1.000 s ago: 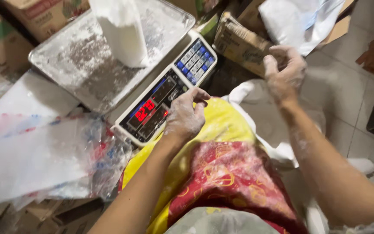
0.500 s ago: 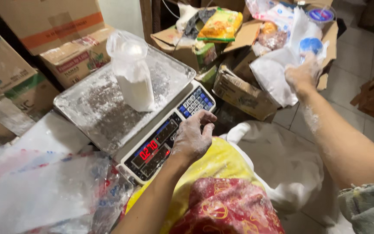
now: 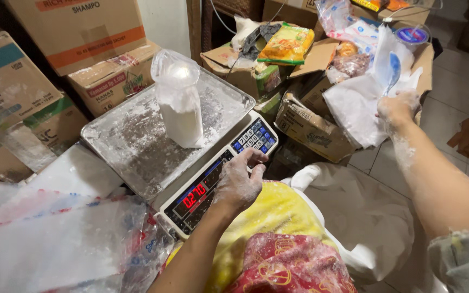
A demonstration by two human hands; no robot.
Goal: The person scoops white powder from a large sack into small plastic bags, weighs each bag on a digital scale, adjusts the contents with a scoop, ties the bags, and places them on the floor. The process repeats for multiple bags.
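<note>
Flour-dusted scale (image 3: pixel 191 163) bears an upright powder bag (image 3: pixel 179 103).

Left hand (image 3: pixel 238 184): I see its palm cover part of the scale (image 3: pixel 213 179) front
Right hand (image 3: pixel 397 108): fingers buried in white bags (image 3: pixel 354 103), grip unclear
Blue spoon (image 3: pixel 394 68): lower end hidden
Cartons (image 3: pixel 12 92): cut by left edge

Left hand (image 3: pixel 240 184) on scale (image 3: pixel 213 179); right hand (image 3: pixel 397 108) gripping blue spoon (image 3: pixel 394 68).

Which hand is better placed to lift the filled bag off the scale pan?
Probably the left hand: it rests on the scale keypad, near the bag of white powder. The right hand is far off, gripping a blue spoon by the boxes.
</note>
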